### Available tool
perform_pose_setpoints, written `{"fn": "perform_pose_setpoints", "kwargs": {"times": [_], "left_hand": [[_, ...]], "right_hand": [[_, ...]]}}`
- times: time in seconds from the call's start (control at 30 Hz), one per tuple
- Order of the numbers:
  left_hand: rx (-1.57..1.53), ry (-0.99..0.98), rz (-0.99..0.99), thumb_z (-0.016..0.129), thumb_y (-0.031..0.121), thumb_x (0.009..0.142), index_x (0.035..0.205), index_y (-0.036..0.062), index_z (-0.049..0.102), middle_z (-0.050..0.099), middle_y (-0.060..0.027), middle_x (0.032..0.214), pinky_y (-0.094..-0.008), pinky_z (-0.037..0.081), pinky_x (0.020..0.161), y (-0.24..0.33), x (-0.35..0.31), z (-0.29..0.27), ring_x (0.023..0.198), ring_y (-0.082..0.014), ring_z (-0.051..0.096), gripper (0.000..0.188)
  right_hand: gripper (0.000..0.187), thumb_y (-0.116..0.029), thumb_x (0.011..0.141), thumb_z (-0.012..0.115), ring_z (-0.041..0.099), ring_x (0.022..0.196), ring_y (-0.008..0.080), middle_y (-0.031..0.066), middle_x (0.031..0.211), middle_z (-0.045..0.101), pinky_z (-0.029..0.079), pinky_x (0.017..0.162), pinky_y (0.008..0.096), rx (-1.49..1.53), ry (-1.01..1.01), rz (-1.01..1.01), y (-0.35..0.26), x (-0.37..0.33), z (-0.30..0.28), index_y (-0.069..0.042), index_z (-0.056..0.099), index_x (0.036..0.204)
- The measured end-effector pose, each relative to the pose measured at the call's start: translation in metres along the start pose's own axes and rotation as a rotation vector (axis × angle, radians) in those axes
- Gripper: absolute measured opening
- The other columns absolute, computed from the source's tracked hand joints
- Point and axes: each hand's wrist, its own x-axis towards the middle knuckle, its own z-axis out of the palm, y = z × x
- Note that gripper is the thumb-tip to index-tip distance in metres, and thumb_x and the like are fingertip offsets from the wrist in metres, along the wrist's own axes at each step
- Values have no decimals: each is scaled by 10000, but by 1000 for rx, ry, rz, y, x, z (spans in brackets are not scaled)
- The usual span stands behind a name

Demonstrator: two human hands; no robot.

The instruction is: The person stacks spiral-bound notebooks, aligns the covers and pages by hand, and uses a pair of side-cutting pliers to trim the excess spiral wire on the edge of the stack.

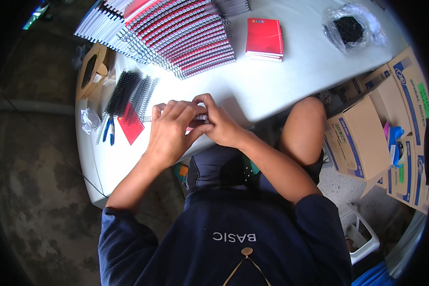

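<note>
Close in front of me, at the table's near edge, both hands close on a small notebook (201,117), mostly hidden by the fingers. Only a pale edge with a row of dark coil loops shows between them. My left hand (172,125) wraps over it from the left, and my right hand (221,125) pinches its right end with thumb and fingers. A thin spiral coil (147,119) pokes out left of my left hand. Beside it lie a heap of black spiral coils (126,93), a red cover sheet (131,126) and a blue-handled tool (109,131).
Tall stacks of coil-bound red notebooks (195,40) stand at the back of the white table (300,62). Right of them sit red notebooks (264,39) and a clear bag (350,31) with black contents. Crumpled plastic (89,120) lies left. Cardboard boxes (360,136) crowd the right.
</note>
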Motion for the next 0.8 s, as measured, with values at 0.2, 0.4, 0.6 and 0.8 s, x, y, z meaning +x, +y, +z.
{"fn": "perform_pose_setpoints", "kwargs": {"times": [0.2,0.4,0.6,0.8], "left_hand": [[-18,-57,-26,786,214,639,812,135,642,613,0,786,-350,335,759,-5,-1,-7,797,-181,561,238],[-23,85,-33,793,265,627,902,113,617,597,-34,787,-350,357,792,-5,5,-44,832,-211,573,361],[85,656,98,722,38,669,869,43,646,639,-108,895,-340,477,734,-36,70,-126,849,-273,610,214],[-128,669,17,707,172,769,1029,46,612,590,-139,1082,-372,461,854,-88,120,-59,987,-312,568,304]], "right_hand": [[447,-51,824,626,636,825,333,218,876,605,473,684,398,-81,-44,64,-7,0,0,-45,316,1145],[470,-31,863,566,600,915,252,147,971,586,468,792,336,-153,34,-205,-44,9,0,-26,307,1255],[206,84,764,566,602,995,253,92,998,654,461,870,345,-596,310,-878,-194,98,-65,-49,649,898],[228,-58,836,472,581,1051,220,135,1062,639,414,933,312,-403,262,-516,-164,168,-123,27,618,989]]}}
